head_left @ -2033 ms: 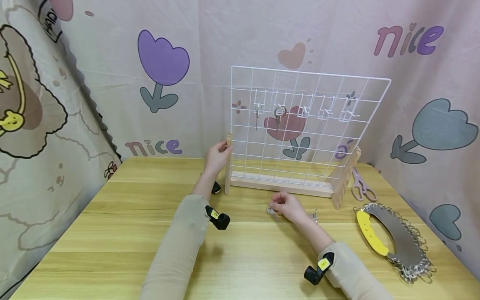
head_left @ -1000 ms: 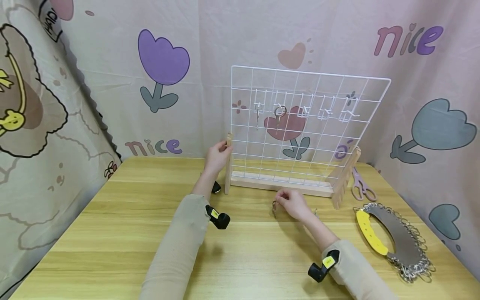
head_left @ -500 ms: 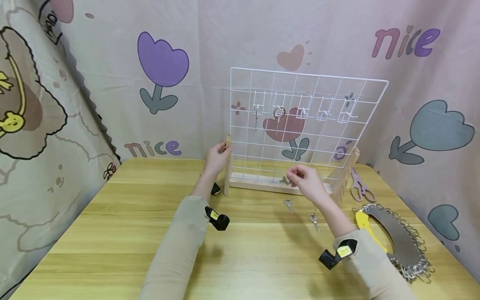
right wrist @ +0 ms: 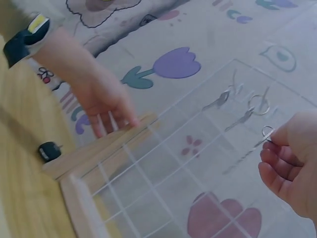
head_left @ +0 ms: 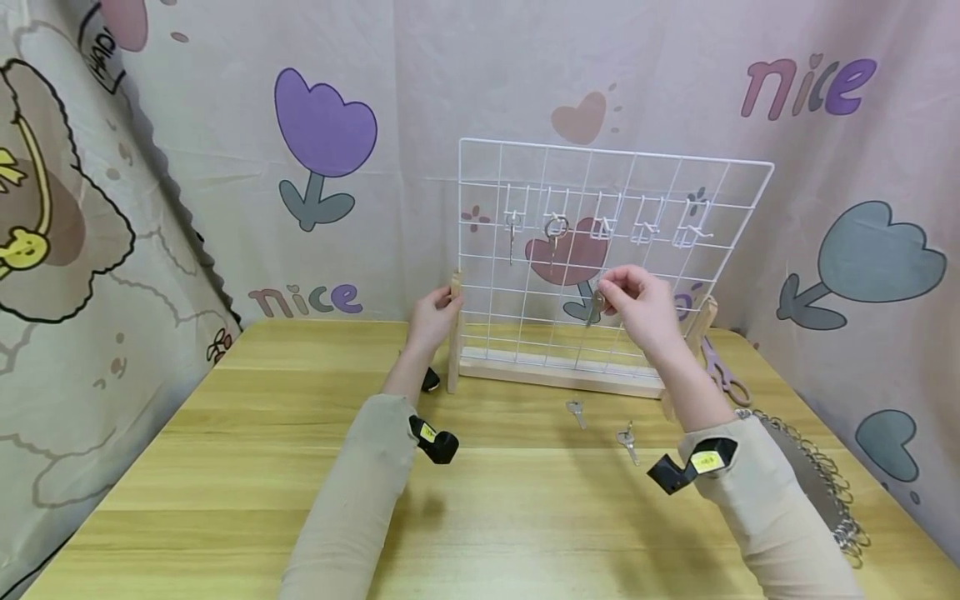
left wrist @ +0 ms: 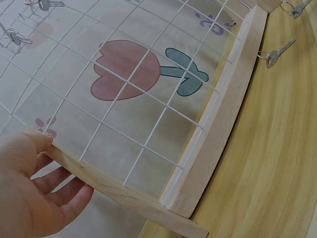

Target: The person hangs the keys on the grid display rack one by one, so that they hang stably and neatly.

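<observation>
Soft, bright light washes the counter (head_left: pixel 517 517) and printed curtain (head_left: pixel 420 92) in the head view, with a pale sheen at front center and a diffuse shadow beside the right sleeve (head_left: pixel 780 508). The left wrist view is dimmer but fairly crisp, its wooden base (left wrist: pixel 221 129) bowed by lens distortion; blur and haze soften the wire grid (right wrist: pixel 154 186) in the right wrist view.

5 keys (head_left: pixel 576 412) total: 2 hung, 1 held, 2 on the table (head_left: pixel 247 467). 5 white hooks (head_left: pixel 602 228), 1 wire grid rack (head_left: pixel 558 374), 1 pair of scissors (head_left: pixel 717 368). Also 2 bare hands (head_left: pixel 647 315), 2 sleeves (head_left: pixel 348 504), 2 wrist cameras (head_left: pixel 444 447)
</observation>
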`<move>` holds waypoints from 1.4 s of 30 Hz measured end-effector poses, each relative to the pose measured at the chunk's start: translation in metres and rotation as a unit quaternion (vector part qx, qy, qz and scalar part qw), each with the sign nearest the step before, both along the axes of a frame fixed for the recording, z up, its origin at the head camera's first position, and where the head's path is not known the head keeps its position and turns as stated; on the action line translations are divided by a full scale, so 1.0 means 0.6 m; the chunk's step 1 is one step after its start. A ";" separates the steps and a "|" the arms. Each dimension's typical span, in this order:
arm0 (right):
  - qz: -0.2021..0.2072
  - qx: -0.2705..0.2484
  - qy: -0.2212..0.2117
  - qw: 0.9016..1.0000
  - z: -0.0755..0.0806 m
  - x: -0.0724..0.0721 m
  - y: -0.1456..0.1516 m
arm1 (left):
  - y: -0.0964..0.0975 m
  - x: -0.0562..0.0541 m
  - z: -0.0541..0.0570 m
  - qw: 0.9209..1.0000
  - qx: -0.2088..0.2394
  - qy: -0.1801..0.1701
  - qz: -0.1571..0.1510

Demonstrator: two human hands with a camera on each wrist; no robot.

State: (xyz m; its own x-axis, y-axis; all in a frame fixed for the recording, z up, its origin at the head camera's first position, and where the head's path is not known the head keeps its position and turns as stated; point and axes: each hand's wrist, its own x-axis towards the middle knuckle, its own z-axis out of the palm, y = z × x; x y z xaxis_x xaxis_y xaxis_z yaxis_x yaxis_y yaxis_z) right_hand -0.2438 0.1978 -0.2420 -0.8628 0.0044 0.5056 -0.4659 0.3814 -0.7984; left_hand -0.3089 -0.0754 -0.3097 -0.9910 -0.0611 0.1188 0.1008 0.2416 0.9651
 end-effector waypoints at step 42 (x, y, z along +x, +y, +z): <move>-0.079 -0.104 0.062 0.989 0.052 -0.039 -0.021 | 0.002 0.001 -0.002 1.000 0.011 0.010 0.000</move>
